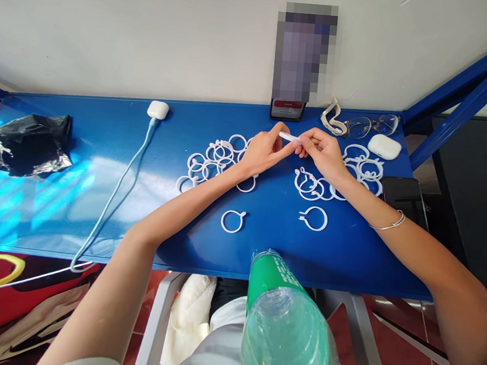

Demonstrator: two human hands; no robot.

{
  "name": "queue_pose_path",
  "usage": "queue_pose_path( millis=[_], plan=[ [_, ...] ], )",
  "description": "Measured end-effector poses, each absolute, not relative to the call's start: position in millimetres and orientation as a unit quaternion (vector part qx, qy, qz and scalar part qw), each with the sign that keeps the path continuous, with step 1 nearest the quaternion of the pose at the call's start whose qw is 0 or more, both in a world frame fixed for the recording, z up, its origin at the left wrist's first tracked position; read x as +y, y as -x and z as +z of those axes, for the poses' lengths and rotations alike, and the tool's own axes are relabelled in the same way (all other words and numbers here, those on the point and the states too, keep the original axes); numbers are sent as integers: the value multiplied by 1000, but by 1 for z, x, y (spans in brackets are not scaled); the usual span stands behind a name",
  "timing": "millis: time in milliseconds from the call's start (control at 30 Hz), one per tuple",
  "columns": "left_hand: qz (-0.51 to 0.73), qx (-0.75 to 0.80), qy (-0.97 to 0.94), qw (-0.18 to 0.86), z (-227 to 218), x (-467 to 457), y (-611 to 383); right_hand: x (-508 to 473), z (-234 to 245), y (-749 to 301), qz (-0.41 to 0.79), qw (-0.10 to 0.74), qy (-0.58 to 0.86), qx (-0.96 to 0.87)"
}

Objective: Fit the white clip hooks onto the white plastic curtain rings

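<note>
Both hands meet above the blue table near its back edge. A white plastic ring [288,136], seen edge-on, is pinched between the fingers of my left hand [267,149] and my right hand [319,150]. Beneath and left of my left wrist lies a cluster of white rings [205,170], several of them overlapping. Another group of white rings [356,168] spreads below and beyond my right hand. Closer to me, one ring [232,221] with a small tab rests on the left, and one ring with a gap [313,218] on the right.
A phone [286,110] leans on the wall. Glasses [372,126], a pale strap [335,121], a white earbud case [384,147] and a dark phone [406,196] lie right. Leftward are a charger [158,110], its cable [119,187] and a black bag [27,146]. A bottle [286,326] rises in front.
</note>
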State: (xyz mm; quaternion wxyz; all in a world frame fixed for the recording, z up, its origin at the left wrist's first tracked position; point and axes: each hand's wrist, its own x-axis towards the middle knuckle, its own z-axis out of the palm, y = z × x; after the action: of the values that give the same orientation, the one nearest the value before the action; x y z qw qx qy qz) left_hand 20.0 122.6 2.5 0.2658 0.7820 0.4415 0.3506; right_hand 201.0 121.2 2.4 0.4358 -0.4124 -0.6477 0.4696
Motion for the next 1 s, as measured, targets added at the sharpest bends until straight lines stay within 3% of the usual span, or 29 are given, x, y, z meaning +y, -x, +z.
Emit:
queue_pose_path(
  millis=[1000],
  plan=[
    [335, 435, -805, 226, 1, 120, -22, 123, 2, -201, 482, 418, 419, -645]
  ],
)
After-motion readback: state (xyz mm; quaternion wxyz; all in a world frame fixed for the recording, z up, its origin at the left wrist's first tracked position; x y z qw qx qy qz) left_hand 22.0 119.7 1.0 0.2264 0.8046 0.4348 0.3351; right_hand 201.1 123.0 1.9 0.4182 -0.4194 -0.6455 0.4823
